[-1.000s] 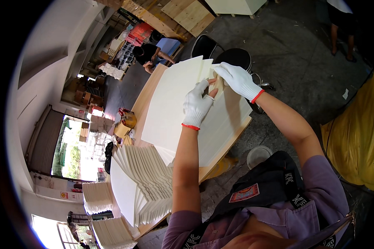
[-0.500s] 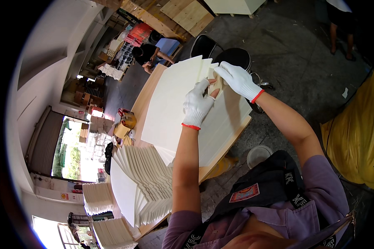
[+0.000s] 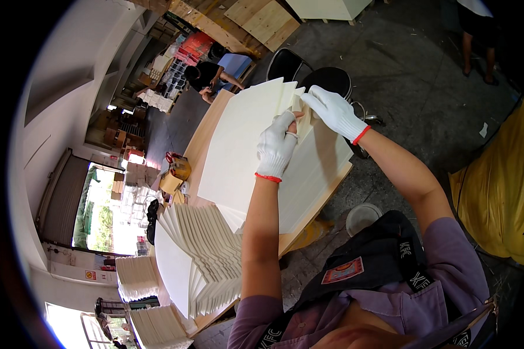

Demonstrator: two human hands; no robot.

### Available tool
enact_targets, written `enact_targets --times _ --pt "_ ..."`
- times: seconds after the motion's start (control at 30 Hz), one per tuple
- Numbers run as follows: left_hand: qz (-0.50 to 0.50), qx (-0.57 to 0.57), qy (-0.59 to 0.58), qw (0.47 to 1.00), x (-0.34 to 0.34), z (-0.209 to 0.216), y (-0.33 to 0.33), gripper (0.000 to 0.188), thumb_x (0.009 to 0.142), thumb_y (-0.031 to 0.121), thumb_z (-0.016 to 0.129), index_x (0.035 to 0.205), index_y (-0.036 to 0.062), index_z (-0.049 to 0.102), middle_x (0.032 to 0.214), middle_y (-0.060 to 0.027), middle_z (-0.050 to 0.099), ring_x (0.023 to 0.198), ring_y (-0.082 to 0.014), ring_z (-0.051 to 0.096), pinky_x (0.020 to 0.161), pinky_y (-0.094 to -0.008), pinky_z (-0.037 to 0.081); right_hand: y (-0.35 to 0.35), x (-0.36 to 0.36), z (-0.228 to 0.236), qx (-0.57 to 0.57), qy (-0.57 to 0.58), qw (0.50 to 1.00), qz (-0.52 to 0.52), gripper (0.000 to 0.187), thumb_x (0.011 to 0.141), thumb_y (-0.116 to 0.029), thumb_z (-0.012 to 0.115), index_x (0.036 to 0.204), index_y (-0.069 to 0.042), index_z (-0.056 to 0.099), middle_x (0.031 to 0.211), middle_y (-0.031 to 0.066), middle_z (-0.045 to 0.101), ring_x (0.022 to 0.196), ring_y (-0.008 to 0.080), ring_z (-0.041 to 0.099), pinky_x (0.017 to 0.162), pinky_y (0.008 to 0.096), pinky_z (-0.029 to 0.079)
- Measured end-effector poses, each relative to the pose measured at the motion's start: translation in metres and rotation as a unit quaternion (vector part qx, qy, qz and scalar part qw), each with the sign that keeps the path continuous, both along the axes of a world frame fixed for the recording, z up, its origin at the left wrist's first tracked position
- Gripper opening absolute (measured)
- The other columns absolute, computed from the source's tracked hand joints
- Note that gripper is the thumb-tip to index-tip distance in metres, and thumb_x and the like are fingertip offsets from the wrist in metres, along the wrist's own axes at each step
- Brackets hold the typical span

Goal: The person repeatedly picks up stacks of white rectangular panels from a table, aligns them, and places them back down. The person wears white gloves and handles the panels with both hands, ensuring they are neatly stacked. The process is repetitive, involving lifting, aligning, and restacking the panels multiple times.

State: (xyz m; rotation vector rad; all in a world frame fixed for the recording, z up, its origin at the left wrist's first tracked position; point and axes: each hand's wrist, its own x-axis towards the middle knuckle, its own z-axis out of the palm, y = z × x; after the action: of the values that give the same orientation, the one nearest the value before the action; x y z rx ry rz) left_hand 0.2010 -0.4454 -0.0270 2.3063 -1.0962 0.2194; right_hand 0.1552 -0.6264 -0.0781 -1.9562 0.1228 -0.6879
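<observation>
A wide stack of white paper sheets (image 3: 244, 145) lies on the wooden table, its upper sheets fanned into steps toward the far end. My left hand (image 3: 278, 142), in a white glove with bare fingertips showing, is closed on the lifted edge of the sheets. My right hand (image 3: 332, 113), gloved in white with a red cuff, pinches the same sheets at their far right corner. Between the two hands that edge bends upward. Parts of the fingers of both hands are hidden by paper or glove.
Nearer me on the left, a thick pile of wavy, folded sheets (image 3: 206, 256) stands on the table. Further paper stacks (image 3: 137, 278) are beyond it. A black stool (image 3: 329, 81) is past the table's far end; a yellow sack (image 3: 498, 186) is at right. Another person (image 3: 204, 78) sits in back.
The bare fingertips of my left hand have curled in and closed tighter on the sheets' edge. My right hand has stayed nearly in place at the corner.
</observation>
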Motion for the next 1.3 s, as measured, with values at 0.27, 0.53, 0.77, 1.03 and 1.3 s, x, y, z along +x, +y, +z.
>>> enact_targets --times 0.27,0.53,0.77,1.03,1.3 --pt "0.006 0.024 0.030 0.999 -0.010 0.009 -0.004 0.032 0.086 0.018 0.073 0.117 0.0145 0.069 0.070 -0.0056 0.057 0.064 -0.0153 0.055 0.065 -0.0312 0.047 0.000 0.002 -0.004 0.003 -0.013 1.000 -0.010 0.041 0.100 -0.049 0.042 0.097 -0.010 0.055 0.083 0.0181 0.064 0.082 0.0402 0.062 0.068 0.0471 0.045" --pt "0.029 0.043 0.074 0.996 -0.010 0.011 -0.004 0.032 0.086 0.023 0.073 0.118 0.0228 0.069 0.101 -0.0102 0.067 0.084 -0.0269 0.067 0.077 -0.0358 0.053 0.000 -0.002 -0.002 0.007 -0.006 1.000 -0.005 0.042 0.100 -0.049 0.042 0.097 -0.010 0.055 0.085 0.0187 0.064 0.084 0.0410 0.062 0.069 0.0479 0.045" --pt "-0.025 0.032 -0.119 0.992 -0.014 0.004 0.001 0.049 0.078 0.009 0.069 0.125 0.0183 0.064 0.113 -0.0101 0.067 0.091 -0.0317 0.068 0.079 -0.0408 0.054 0.002 -0.017 0.027 -0.034 0.035 0.996 -0.070 0.045 0.097 -0.053 0.047 0.094 -0.008 0.055 0.082 0.0161 0.064 0.080 0.0361 0.064 0.070 0.0448 0.047" --pt "-0.016 -0.135 -0.275 0.952 -0.037 -0.008 0.015 0.039 0.075 0.002 0.069 0.113 0.0122 0.067 0.101 -0.0107 0.067 0.090 -0.0332 0.067 0.078 -0.0397 0.054 0.049 -0.004 0.020 0.673 0.050 0.697 0.242 0.041 0.094 -0.022 0.067 0.128 -0.007 0.052 0.120 0.0082 0.060 0.105 0.0233 0.063 0.087 0.0365 0.055" --pt "0.120 -0.393 0.300 0.861 -0.128 -0.096 0.134 0.020 0.094 0.007 0.057 0.113 0.0046 0.062 0.118 -0.0140 0.065 0.104 -0.0282 0.065 0.092 -0.0369 0.052 0.098 -0.008 0.016 0.608 0.179 0.710 0.307 0.034 0.099 -0.015 0.058 0.129 -0.003 0.050 0.129 0.0123 0.056 0.113 0.0273 0.062 0.088 0.0399 0.059"
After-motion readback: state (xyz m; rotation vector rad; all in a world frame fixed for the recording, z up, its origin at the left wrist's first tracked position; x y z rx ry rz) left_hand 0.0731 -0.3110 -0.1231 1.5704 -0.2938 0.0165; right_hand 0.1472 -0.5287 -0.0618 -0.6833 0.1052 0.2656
